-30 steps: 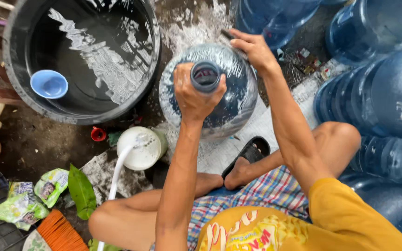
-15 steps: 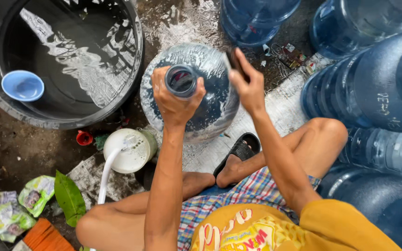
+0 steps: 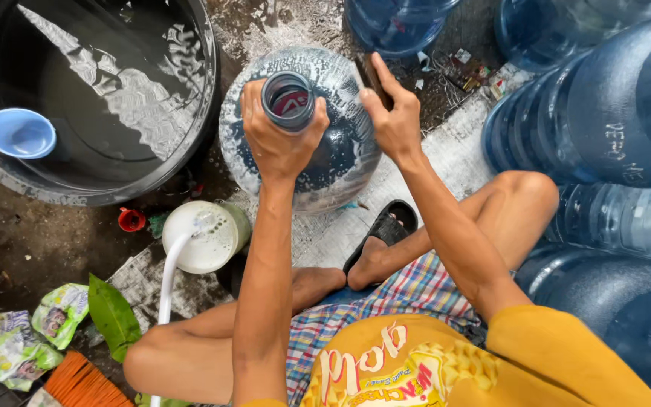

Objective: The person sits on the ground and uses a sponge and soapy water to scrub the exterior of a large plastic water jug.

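My left hand (image 3: 276, 139) is closed around the neck of the big water jug (image 3: 299, 128), fingers wrapped just under the open mouth, holding it upright on the wet ground between my knees and the black tub (image 3: 99, 181). My right hand (image 3: 393, 120) is clamped on a dark scrubbing pad (image 3: 371, 75), pressed flat to the jug's shoulder on the right side. Progress, as I judge it: suds cover most of the shoulder and upper wall that I can see, so the outside wash looks well along; foam is not rinsed off, and the lower wall is hidden from here. Near me: my crossed legs, one black sandal (image 3: 386, 230) on the pale mat (image 3: 446, 162), a white pot with a hose (image 3: 201, 237) just left of my forearm, a small red cap (image 3: 131, 220) beside it. Further out, the tub holds water with a blue bowl (image 3: 19, 133) floating at its left edge. To the right and beyond, more blue jugs (image 3: 604, 113) stand packed close; I cannot tell which are already washed.
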